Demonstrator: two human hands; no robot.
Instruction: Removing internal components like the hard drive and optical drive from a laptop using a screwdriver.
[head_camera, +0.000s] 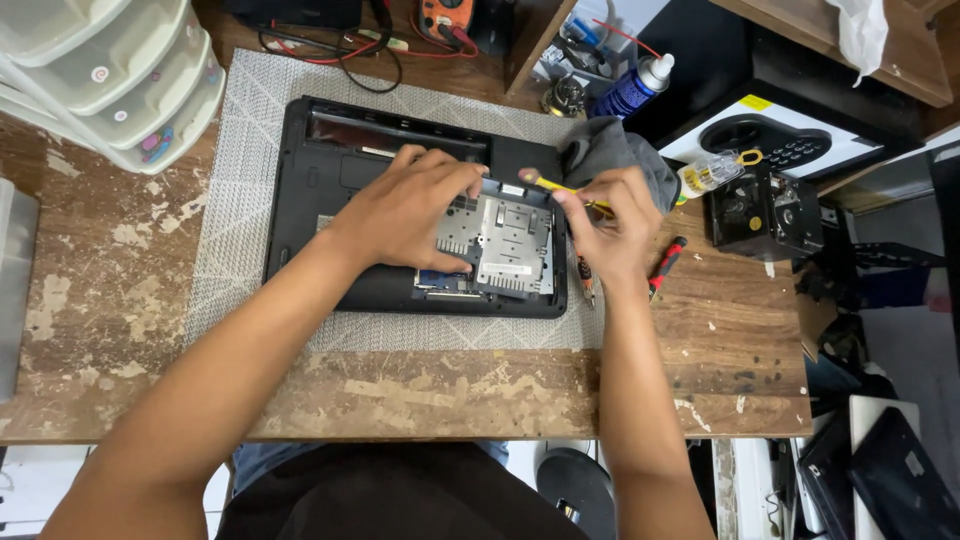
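Observation:
A black laptop (330, 170) lies upside down on a grey woven mat (240, 250), its bottom cover off and a silver metal plate (510, 245) exposed. My left hand (410, 210) rests on the laptop and its fingers touch the left edge of the silver plate. My right hand (610, 225) grips a yellow-handled screwdriver (545, 183), whose tip points at the plate's upper right corner. A grey cloth (610, 150) lies just behind my right hand.
A worn wooden table (110, 290) holds clear plastic drawers (120, 70) at the back left, a blue spray can (630, 90), a red-handled tool (665, 265), a small clear bottle (710, 172) and a black box (765, 210) at the right. Cables lie at the back.

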